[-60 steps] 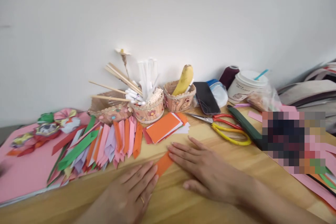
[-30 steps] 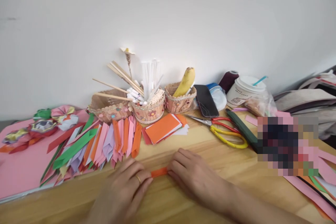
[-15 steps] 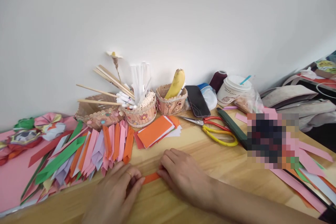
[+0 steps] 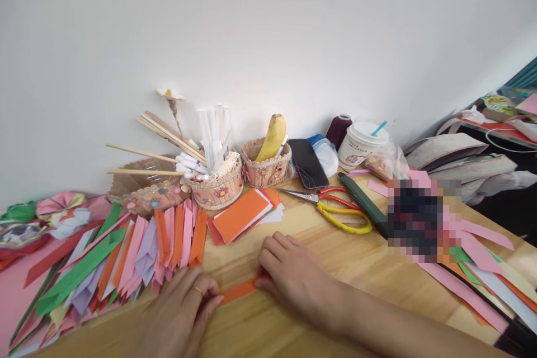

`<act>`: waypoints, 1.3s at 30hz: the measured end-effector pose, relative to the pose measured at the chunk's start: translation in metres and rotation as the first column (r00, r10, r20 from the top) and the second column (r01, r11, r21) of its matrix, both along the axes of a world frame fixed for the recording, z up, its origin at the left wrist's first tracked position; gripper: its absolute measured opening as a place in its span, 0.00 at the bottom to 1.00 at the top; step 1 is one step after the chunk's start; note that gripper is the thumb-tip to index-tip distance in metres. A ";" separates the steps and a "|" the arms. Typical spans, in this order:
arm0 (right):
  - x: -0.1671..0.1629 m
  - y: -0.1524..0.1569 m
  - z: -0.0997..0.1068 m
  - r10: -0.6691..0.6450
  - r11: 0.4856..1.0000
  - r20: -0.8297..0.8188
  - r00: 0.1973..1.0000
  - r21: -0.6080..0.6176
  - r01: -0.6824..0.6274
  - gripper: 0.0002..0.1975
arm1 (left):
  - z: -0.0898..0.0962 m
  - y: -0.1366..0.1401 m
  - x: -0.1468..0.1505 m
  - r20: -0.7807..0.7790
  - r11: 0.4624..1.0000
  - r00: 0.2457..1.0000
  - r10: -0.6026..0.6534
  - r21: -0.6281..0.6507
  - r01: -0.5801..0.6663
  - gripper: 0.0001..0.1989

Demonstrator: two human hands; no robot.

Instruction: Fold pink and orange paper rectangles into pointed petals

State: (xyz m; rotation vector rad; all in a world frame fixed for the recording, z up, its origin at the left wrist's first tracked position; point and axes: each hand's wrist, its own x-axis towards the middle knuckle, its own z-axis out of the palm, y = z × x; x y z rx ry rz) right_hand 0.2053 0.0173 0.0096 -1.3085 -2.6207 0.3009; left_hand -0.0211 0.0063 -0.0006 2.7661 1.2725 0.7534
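A narrow orange paper strip [image 4: 238, 291] lies along the wooden table between my hands. My left hand [image 4: 184, 302], with a ring on one finger, pinches its left end between thumb and fingers. My right hand [image 4: 285, 274] has its fingers curled over the right end, so that end is hidden. Just beyond the strip sits a small stack of orange, white and red paper rectangles [image 4: 241, 217]. To the left of my left hand, many folded paper strips [image 4: 145, 251] in pink, orange, green, purple and red lie in an overlapping row.
Scissors [image 4: 342, 210] with red and yellow handles lie beyond my right hand. Along the wall stand decorated baskets [image 4: 216, 193], a banana [image 4: 272, 137], a black phone [image 4: 308, 163] and a lidded cup [image 4: 361, 145]. Loose pink strips [image 4: 482, 251] and a grey bag [image 4: 457, 162] are at the right.
More of the orange strip shows as my left hand has shifted slightly left, away from my right hand. The whole view has also turned a little.
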 end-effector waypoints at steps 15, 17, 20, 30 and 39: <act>0.001 -0.002 0.006 0.066 0.997 -0.104 0.992 -0.041 -0.070 0.03 | 0.000 0.001 0.000 0.093 0.999 0.995 -0.022 -0.030 0.025 0.13; 0.000 -0.002 0.007 0.055 0.996 -0.119 0.991 -0.057 -0.062 0.02 | -0.001 0.002 -0.001 0.081 0.994 0.996 -0.027 -0.104 0.035 0.12; -0.001 -0.002 0.009 0.048 0.995 -0.150 0.988 -0.078 -0.060 0.01 | -0.004 0.002 0.000 0.105 0.985 0.994 -0.019 -0.170 0.036 0.11; -0.006 -0.006 0.014 0.052 0.984 -0.342 0.938 -0.144 -0.106 0.06 | 0.006 -0.005 0.009 0.309 0.941 0.951 0.013 -0.325 0.093 0.10; -0.016 -0.012 0.004 0.003 0.949 -0.405 0.914 -0.286 -0.130 0.15 | 0.011 -0.009 0.014 0.351 0.872 0.934 0.073 -0.477 0.111 0.15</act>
